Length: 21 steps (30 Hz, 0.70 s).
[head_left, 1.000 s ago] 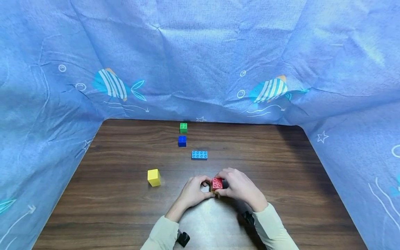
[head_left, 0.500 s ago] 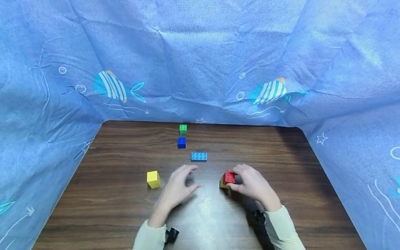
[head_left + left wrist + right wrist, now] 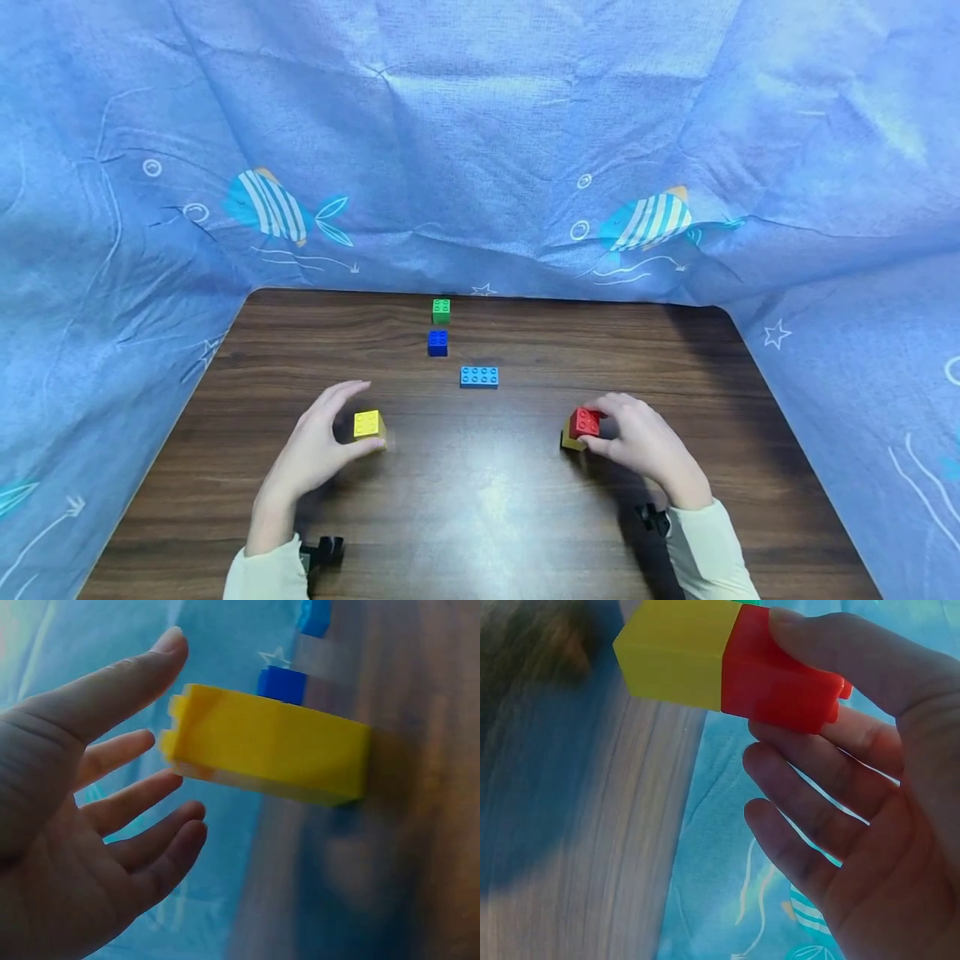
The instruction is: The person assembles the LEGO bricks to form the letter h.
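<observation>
My left hand (image 3: 309, 454) spreads its thumb and fingers around a tall yellow block (image 3: 367, 426) standing on the table. In the left wrist view, the yellow block (image 3: 270, 744) has studs on its hand-side end, and a gap shows between it and the thumb. Over on the right, my right hand (image 3: 648, 446) pinches a red brick (image 3: 585, 422) between thumb and fingers. Joined beneath that red brick is a yellow brick (image 3: 676, 656), both held as one stack. The right wrist view shows the thumb pressed on the red side, with the other fingers loosely bent.
A light blue two-by-four brick (image 3: 479, 377) lies mid-table. Behind it are a dark blue brick (image 3: 438, 343) and a green brick (image 3: 441, 312) near the back edge. A blue fish-print cloth (image 3: 480, 150) surrounds the wooden table (image 3: 480, 500) at back and sides.
My left hand has let go of the red-and-yellow stack and moved left to the yellow block, fingers spread. My right hand has carried the stack to the right.
</observation>
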Tool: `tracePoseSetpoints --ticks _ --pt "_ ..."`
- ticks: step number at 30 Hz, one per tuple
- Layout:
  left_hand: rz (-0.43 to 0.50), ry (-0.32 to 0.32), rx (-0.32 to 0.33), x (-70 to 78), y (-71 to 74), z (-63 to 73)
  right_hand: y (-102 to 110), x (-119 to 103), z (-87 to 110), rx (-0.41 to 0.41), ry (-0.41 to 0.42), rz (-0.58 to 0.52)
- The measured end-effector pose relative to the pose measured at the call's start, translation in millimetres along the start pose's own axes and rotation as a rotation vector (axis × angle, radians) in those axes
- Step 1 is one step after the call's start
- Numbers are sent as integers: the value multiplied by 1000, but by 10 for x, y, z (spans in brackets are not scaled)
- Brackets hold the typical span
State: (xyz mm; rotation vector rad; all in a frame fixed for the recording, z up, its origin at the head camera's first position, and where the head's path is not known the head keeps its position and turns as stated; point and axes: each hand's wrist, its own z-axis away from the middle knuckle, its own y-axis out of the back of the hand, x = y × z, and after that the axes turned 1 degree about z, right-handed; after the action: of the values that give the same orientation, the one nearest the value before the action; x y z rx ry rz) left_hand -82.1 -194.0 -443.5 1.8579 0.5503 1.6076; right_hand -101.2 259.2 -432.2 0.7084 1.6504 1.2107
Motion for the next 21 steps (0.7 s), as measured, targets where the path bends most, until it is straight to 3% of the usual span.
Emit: tracePoseSetpoints --ticks 5,10,21 --pt "-28 66 -33 -144 -93 25 -34 9 -9 -66 -19 -9" --pt "-54 117 -20 -229 -153 2 -53 13 -11 -119 -60 -38" --pt "-17 122 -40 -204 -196 -29 -118 -4 -52 -152 -69 -55"
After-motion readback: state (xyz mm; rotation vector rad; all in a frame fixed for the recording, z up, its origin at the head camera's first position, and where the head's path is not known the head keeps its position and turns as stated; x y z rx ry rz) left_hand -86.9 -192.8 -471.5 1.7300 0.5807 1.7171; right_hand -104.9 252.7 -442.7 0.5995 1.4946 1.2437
